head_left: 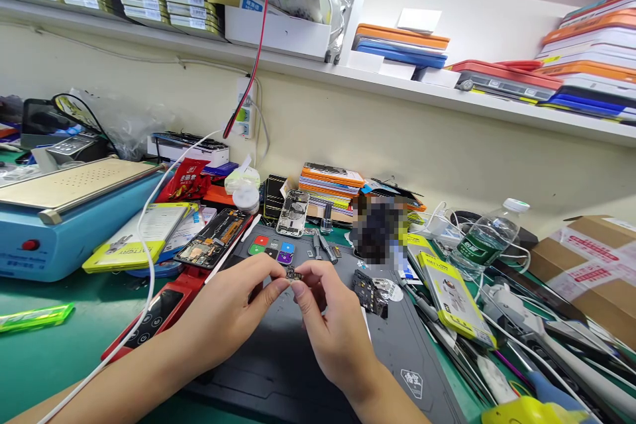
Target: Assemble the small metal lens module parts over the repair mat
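My left hand (248, 291) and my right hand (325, 308) meet over the dark grey work mat (268, 371). Thumb and forefinger of each pinch a small circuit board (293, 274), whose edges are partly hidden by the fingertips. Just beyond my hands, several coloured squares (271, 246) lie on the mat. An opened white phone body (293, 213) rests at the mat's far edge. Right of my right hand lies a black phone part (370, 293). Beyond my left hand, an opened phone (213, 238) shows its inner components.
A blue machine with a metal plate (74, 212) stands at left. Yellow battery boxes (454, 298), tweezers and other tools crowd the right, with a water bottle (489, 238) and cardboard box (591, 271) behind. A white cable (144, 238) crosses over my left forearm.
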`<move>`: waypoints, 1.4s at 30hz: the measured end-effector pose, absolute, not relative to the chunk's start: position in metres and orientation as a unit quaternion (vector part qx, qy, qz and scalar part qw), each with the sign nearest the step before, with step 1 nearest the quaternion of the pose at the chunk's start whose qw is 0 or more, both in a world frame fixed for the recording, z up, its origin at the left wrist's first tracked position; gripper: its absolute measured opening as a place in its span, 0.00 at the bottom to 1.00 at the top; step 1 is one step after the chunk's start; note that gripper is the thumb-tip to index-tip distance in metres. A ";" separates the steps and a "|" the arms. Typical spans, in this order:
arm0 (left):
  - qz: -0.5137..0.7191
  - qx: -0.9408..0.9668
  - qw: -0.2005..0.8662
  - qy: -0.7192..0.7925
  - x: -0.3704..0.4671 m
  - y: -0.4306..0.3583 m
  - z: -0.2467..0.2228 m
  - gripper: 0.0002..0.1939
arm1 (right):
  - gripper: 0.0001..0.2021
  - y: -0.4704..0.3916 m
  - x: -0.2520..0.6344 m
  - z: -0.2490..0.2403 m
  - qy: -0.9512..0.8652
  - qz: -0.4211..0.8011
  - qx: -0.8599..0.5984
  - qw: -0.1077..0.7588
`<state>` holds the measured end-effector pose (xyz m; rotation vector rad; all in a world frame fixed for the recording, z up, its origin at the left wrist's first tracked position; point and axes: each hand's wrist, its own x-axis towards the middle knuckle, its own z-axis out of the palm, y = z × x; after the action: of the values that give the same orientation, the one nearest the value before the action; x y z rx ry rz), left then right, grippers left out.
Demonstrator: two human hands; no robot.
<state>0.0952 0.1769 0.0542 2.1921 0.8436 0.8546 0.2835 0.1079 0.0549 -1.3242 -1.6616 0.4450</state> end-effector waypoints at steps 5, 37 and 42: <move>0.324 0.832 0.314 0.321 0.096 0.176 0.055 0.12 | 0.07 0.108 0.284 0.054 -0.679 0.180 -0.539 0.465; 0.334 0.830 0.312 0.320 0.095 0.178 0.052 0.11 | 0.06 0.108 0.285 0.053 -0.679 0.176 -0.533 0.472; 0.331 0.831 0.311 0.320 0.095 0.178 0.052 0.11 | 0.07 0.107 0.285 0.053 -0.680 0.172 -0.534 0.472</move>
<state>0.0951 0.1779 0.0518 2.1946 0.8456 0.8733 0.2846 0.1069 0.0534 -1.3083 -1.6654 0.4224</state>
